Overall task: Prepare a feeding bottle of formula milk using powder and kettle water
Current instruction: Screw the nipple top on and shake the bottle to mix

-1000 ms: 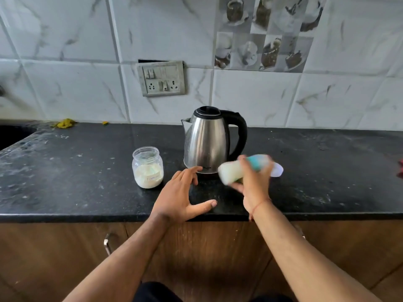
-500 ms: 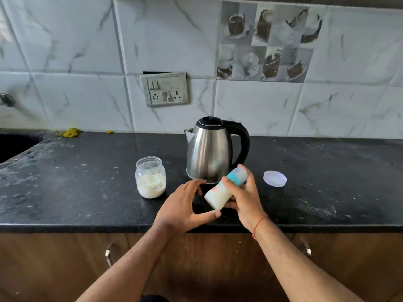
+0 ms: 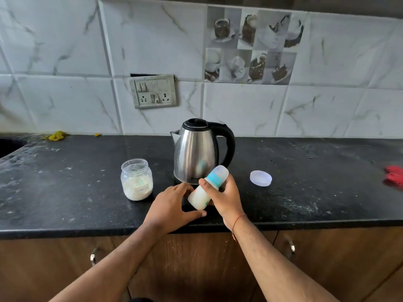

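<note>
My right hand (image 3: 224,198) grips a feeding bottle (image 3: 201,196) full of white milk, with a teal collar and a clear cap. The bottle tilts, cap up to the right, base low near the counter. My left hand (image 3: 172,208) rests on the black counter (image 3: 65,203) with fingers spread, thumb under the bottle's base; whether it touches the bottle is unclear. Behind the hands stands a steel kettle (image 3: 196,151) with a black handle. To its left is an open glass jar (image 3: 136,179) of white powder.
A round translucent lid (image 3: 260,178) lies on the counter right of the kettle. Something red (image 3: 394,175) sits at the far right edge. Yellow scraps (image 3: 57,135) lie at the back left near a sink. A switch board (image 3: 153,90) hangs on the tiled wall.
My right hand has stopped swinging the bottle and brought it down and left, close to my left hand. The left hand shifted slightly toward the bottle's base.
</note>
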